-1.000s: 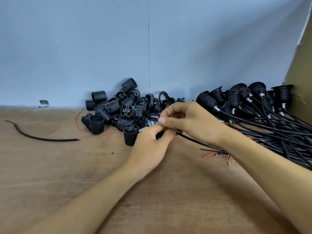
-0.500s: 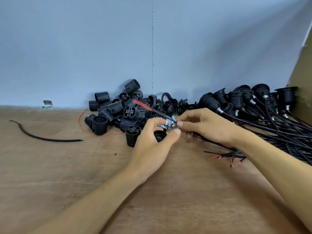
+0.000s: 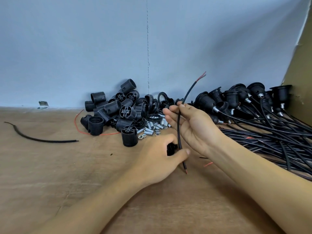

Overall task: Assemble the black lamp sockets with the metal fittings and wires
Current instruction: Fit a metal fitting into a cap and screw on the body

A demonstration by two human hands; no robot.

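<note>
Head view: grips a black socket piece (image 3: 170,149) in the curled left hand (image 3: 157,157) low over the wooden table (image 3: 67,174), pins a black wire (image 3: 178,129) under its thumb. Pinches that wire upright between fingertips of the half-open right hand (image 3: 194,127), near loose sockets (image 3: 111,108) and metal fittings (image 3: 152,127).

A brown wooden worktop (image 3: 50,183) meets a pale blue-grey wall (image 3: 67,48). A vertical seam (image 3: 148,48) runs down the wall. Far left of the seam, at the wall's foot, sits a small metal bracket (image 3: 43,104). Far right of the seam leans a brown board (image 3: 302,65).
</note>
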